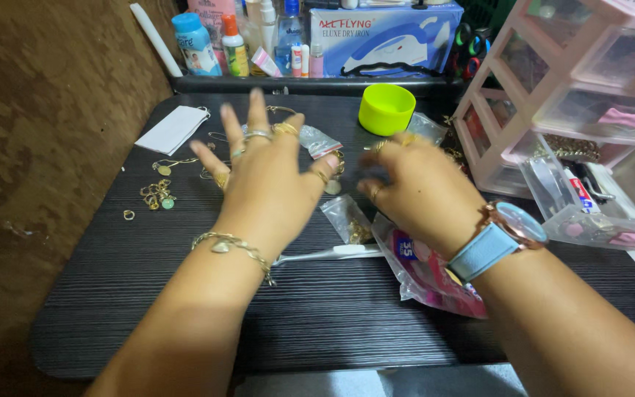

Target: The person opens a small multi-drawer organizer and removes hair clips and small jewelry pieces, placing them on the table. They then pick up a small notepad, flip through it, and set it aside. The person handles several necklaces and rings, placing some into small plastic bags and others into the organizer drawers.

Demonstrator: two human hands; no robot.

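My left hand (pixel 262 180) hovers over the dark table (pixel 112 294) with fingers spread; it wears several gold rings and a gold charm bracelet. My right hand (pixel 417 187) is beside it, fingers curled near the left thumb, blurred, with gold rings and a blue-strapped watch (pixel 497 235). I cannot tell if it pinches anything. Under the hands lie small clear zip bags (pixel 347 217) of jewellery, a pink packet (pixel 428 276) and a white toothbrush (pixel 332 254).
Gold necklaces and rings (pixel 157 195) lie at the left, near a white face mask (pixel 174 129). A lime green cup (pixel 386 108) stands at the back. A pink drawer unit (pixel 575 95) with open trays is at right. Bottles (pixel 196 44) and an iron box (pixel 384 37) line the back.
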